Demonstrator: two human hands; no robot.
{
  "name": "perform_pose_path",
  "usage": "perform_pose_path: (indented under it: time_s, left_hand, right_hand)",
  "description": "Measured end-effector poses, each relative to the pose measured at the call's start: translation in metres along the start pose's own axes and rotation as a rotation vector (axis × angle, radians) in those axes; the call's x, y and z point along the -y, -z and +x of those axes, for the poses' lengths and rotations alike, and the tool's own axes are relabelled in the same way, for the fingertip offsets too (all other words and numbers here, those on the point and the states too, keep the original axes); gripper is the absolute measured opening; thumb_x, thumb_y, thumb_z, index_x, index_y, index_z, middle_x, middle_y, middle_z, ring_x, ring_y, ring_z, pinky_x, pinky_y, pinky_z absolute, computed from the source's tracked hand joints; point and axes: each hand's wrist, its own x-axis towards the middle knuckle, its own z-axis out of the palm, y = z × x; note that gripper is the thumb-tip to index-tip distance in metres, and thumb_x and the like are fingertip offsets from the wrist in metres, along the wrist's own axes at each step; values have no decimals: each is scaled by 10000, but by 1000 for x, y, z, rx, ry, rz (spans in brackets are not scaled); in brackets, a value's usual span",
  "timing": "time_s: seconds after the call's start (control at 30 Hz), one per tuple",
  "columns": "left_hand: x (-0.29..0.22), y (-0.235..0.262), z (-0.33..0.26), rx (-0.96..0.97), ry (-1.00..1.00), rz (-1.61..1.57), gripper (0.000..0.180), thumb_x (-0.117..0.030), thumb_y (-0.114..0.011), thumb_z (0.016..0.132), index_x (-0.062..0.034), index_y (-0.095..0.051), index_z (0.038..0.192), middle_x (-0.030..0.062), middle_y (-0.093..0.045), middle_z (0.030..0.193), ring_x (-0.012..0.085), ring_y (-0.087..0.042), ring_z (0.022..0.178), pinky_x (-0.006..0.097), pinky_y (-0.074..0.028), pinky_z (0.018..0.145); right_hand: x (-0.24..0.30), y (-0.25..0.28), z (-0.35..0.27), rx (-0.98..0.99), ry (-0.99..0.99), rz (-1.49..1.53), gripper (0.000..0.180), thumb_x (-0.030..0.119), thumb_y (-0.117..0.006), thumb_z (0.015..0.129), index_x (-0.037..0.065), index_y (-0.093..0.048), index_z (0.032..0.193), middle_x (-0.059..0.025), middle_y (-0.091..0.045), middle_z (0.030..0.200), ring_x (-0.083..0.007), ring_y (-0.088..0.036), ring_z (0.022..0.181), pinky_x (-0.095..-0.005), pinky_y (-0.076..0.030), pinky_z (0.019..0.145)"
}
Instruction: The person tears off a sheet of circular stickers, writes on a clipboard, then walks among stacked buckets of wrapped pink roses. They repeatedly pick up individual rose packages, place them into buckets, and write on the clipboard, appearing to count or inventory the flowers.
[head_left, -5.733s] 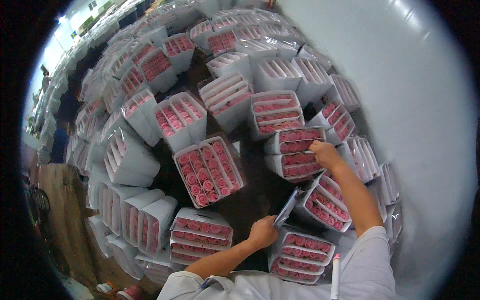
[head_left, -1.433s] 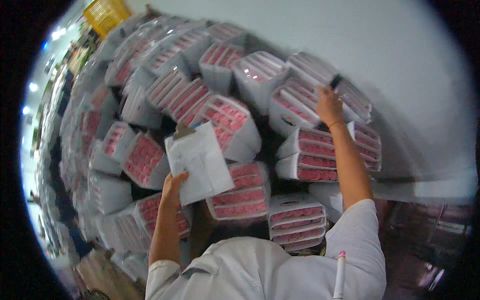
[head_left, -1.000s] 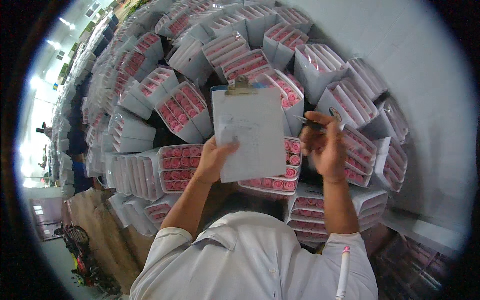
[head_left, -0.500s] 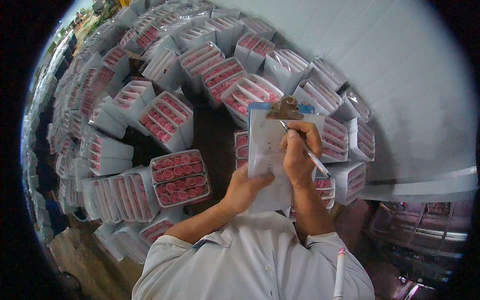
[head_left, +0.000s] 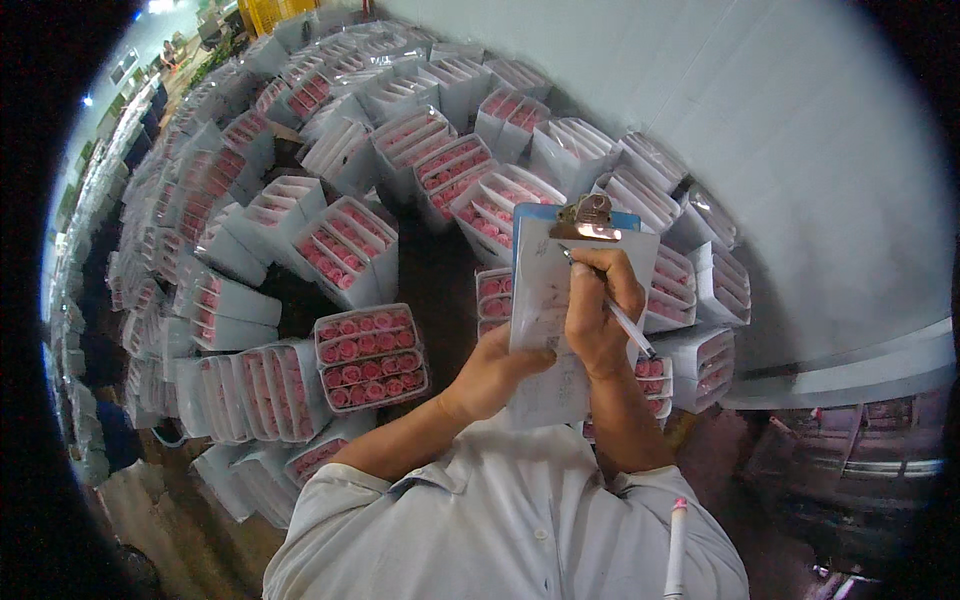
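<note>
My left hand [head_left: 492, 376] grips the left edge of a blue clipboard [head_left: 527, 212], its thumb lying across the paper [head_left: 540, 300]. The sheet carries marks and sits under the metal clip [head_left: 587, 213] at the top. Closed round a slim silver-white pen [head_left: 628, 328], my right hand [head_left: 603, 308] rests over the right part of the sheet. The pen's tip meets or hovers just over the upper part of the paper; I cannot tell which. Just left of my left forearm stands a wrapped bunch of pink roses [head_left: 370, 358] in rows.
Many white-wrapped rose bunches [head_left: 345, 250] stand on the dark floor, ahead and to the left. A pale wall [head_left: 780, 150] rises at the right. Dark metal equipment [head_left: 850, 480] is at the lower right, and a yellow crate [head_left: 275, 14] at the far left.
The clipboard and my left hand have shifted slightly right in the picture. The bunches at the left also sit a little farther right. Both grips are the same.
</note>
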Motion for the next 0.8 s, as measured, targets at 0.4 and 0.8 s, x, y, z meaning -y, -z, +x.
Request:
perform_pose_path:
  time_s: [0.4,0.8]
  left_hand:
    - [27,-43,8,-104,-43,183,308,-13,-623,879,-15,-621,1187,55,-662,1135,154,-603,1041,330,-465,925]
    - [35,-64,18,-83,-48,192,330,-23,-631,889,-11,-603,1217,51,-655,1155,151,-593,1047,320,-459,925]
  right_hand:
    - [-25,44,-5,-19,15,129,117,47,-529,862,-6,-634,860,-34,-573,693,-67,-483,552,-247,-394,514]
    - [-42,77,-10,-105,-37,154,121,59,-537,878,11,-646,897,0,-564,706,-76,-467,546,-243,-388,526]
